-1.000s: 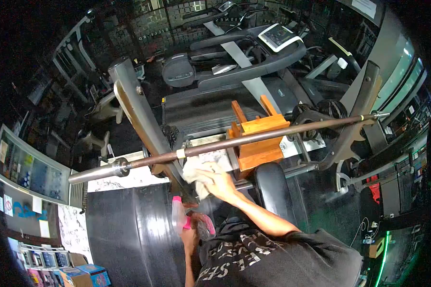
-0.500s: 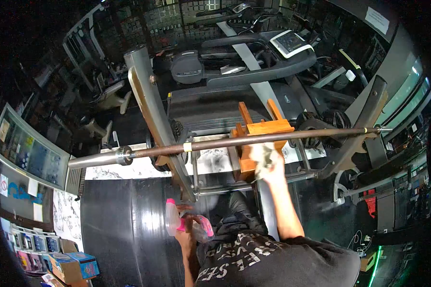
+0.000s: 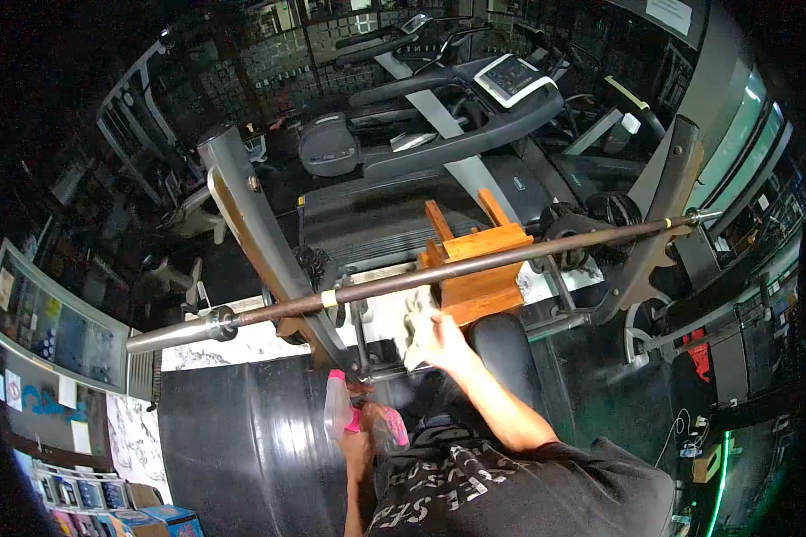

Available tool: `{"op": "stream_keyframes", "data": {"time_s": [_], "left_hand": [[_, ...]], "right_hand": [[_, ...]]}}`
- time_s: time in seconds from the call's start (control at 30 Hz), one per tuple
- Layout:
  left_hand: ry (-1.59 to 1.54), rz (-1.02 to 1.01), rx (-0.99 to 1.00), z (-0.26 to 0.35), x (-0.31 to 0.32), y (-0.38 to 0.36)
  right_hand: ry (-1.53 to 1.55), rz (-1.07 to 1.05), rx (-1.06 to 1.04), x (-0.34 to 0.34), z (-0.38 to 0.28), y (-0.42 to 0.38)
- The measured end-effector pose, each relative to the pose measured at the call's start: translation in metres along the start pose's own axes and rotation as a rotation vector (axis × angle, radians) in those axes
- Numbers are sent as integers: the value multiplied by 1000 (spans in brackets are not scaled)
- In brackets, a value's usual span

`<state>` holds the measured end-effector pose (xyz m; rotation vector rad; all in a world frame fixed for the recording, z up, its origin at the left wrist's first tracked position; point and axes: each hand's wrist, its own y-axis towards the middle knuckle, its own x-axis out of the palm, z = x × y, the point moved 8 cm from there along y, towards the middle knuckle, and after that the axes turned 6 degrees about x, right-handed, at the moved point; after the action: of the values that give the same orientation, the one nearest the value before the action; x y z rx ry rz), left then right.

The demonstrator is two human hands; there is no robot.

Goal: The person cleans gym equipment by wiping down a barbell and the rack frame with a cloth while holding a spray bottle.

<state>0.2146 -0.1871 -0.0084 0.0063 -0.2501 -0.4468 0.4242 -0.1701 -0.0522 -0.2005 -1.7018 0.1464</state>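
My left hand (image 3: 356,440) is wrapped round a clear spray bottle (image 3: 338,407) with pink parts, low at centre left. In my right hand (image 3: 441,342) is a pale cloth (image 3: 417,328), hanging just below the barbell (image 3: 475,263). The long brown bar runs across two grey uprights (image 3: 260,233), its silver sleeve at the left. Behind the bar stands an orange-brown wooden stand (image 3: 484,286). A black padded bench (image 3: 503,358) lies beside my right forearm.
A treadmill (image 3: 457,152) stands beyond the rack. At the left is a glass-door fridge (image 3: 54,304), with boxes (image 3: 157,521) below it. Black matting (image 3: 233,430) covers the floor. The right rack upright (image 3: 658,224) slants near the bar's end.
My right hand and the cloth have moved left and down, off the wooden stand. My left hand with the bottle has shifted slightly right and down. The camera view has shifted and tilted.
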Motion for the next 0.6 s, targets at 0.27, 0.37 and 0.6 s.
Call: {"op": "stream_keyframes", "data": {"time_s": [0.27, 0.37, 0.6], "left_hand": [[40, 15, 11, 1, 4, -5], [52, 31, 31, 3, 4, -3], [21, 9, 44, 3, 9, 2]], "right_hand": [[-558, -32, -510, -8, -111, -71], [-94, 28, -539, -29, -159, -101], [-249, -66, -629, 1, -170, -97]]}}
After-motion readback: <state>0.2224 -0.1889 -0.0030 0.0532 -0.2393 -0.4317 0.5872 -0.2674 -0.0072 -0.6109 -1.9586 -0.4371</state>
